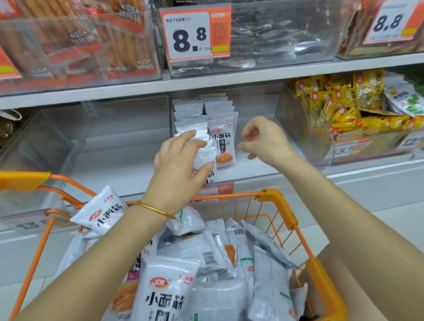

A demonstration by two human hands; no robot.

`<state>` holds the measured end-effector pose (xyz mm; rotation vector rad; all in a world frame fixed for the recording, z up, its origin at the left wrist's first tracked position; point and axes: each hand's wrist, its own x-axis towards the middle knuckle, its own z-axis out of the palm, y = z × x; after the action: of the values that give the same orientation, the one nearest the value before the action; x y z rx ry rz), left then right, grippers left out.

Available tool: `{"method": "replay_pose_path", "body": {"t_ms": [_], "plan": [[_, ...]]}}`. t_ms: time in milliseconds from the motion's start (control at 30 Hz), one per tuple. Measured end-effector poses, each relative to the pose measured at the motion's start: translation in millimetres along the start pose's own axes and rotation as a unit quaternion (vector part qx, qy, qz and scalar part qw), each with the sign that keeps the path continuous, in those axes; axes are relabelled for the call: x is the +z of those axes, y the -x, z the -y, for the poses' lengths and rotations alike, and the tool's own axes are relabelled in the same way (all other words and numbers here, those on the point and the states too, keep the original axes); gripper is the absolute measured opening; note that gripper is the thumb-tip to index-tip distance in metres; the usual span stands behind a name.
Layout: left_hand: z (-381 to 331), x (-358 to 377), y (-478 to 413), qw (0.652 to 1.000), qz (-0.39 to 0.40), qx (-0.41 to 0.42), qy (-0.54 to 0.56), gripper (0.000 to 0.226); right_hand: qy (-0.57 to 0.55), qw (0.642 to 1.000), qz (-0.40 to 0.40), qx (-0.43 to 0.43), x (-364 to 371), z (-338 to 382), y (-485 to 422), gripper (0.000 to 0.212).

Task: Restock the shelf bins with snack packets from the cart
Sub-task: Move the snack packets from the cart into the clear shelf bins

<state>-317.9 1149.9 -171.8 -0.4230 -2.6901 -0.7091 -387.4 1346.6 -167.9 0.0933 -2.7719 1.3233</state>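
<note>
- A few white snack packets, the held packets (204, 158), are gripped by the left hand (179, 167) at the front of the middle bin (284, 107), a clear bin on the lower shelf.
- The held packets are pinched between the thumb and the curled fingers, just in front of the left row of packets standing in the middle bin.
- Two rows of stocked packets (214, 108) are stood upright in the left part of the middle bin, running from front to back.
- The front packet (223, 140) of the right row is turned with its printed face outward, just beside the held packets.
- The right hand (264, 138) is held over the bare right part of the middle bin, its fingers loosely curled downward, and nothing is held in it.
- A thin gold bangle (157, 210) is worn on the left wrist, below the middle bin.
- The orange cart (282, 205) is parked directly in front of the middle bin, and both forearms are stretched over it.
- The cart is heaped with loose packets (211, 258) of the same white kind, lying at all angles.
- To the right of the middle bin, a neighbouring bin is filled with yellow packets (345, 104).
- To the left of the middle bin, another clear bin (57, 144) is seen.
- Above the middle bin, an orange price tag (195, 32) marked 8.8 is fixed to an upper bin of dark packets (285, 33).
- Above and to the left of the middle bin, orange-brown packets (77, 44) are stacked.
</note>
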Motion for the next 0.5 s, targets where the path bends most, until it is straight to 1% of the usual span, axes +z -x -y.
{"method": "replay_pose_path", "body": {"t_ms": [33, 67, 100, 133, 167, 200, 233, 267, 300, 400, 467, 500], "plan": [[-4.1, -0.2, 5.4, 1.000, -0.008, 0.014, -0.008, 0.045, -0.014, 0.999, 0.047, -0.013, -9.4, 6.1, 20.0, 0.020], [-7.8, 0.2, 9.7, 0.999, -0.010, 0.030, -0.014, 0.045, -0.005, 0.994, 0.105, -0.023, -15.2, 9.9, 39.4, 0.017], [-11.7, 0.9, 12.7, 0.999, -0.007, 0.045, -0.018, 0.046, 0.042, 0.984, 0.169, -0.029, -17.5, 9.9, 55.4, 0.011], [-15.4, 1.7, 14.6, 0.998, 0.001, 0.056, -0.021, 0.045, 0.134, 0.964, 0.228, -0.037, -15.5, 6.2, 67.6, 0.004], [-19.0, 2.2, 15.5, 0.998, 0.012, 0.063, -0.023, 0.046, 0.235, 0.931, 0.275, -0.044, -8.7, 0.8, 77.6, 0.008], [-22.3, 2.9, 15.8, 0.997, 0.025, 0.069, -0.026, 0.046, 0.328, 0.892, 0.306, -0.051, 0.9, -5.7, 85.8, 0.016], [-25.3, 3.0, 15.8, 0.996, 0.038, 0.075, -0.031, 0.046, 0.391, 0.862, 0.317, -0.057, 12.1, -13.4, 92.0, 0.020], [-27.5, 3.3, 15.8, 0.995, 0.047, 0.081, -0.035, 0.044, 0.429, 0.844, 0.318, -0.056, 22.9, -19.7, 96.9, 0.018], [-29.2, 3.5, 16.2, 0.994, 0.058, 0.085, -0.039, 0.039, 0.460, 0.828, 0.314, -0.062, 33.1, -25.1, 102.1, 0.013], [-31.3, 3.5, 19.6, 0.991, 0.076, 0.099, -0.042, 0.026, 0.516, 0.789, 0.328, -0.063, 52.6, -41.0, 110.4, 0.026], [-31.3, 3.2, 21.4, 0.990, 0.084, 0.109, -0.037, 0.020, 0.512, 0.793, 0.325, -0.064, 52.9, -42.9, 112.2, 0.027], [-31.0, 3.1, 21.8, 0.989, 0.094, 0.113, -0.033, 0.017, 0.494, 0.805, 0.322, -0.063, 49.4, -39.9, 110.9, 0.025]]}}
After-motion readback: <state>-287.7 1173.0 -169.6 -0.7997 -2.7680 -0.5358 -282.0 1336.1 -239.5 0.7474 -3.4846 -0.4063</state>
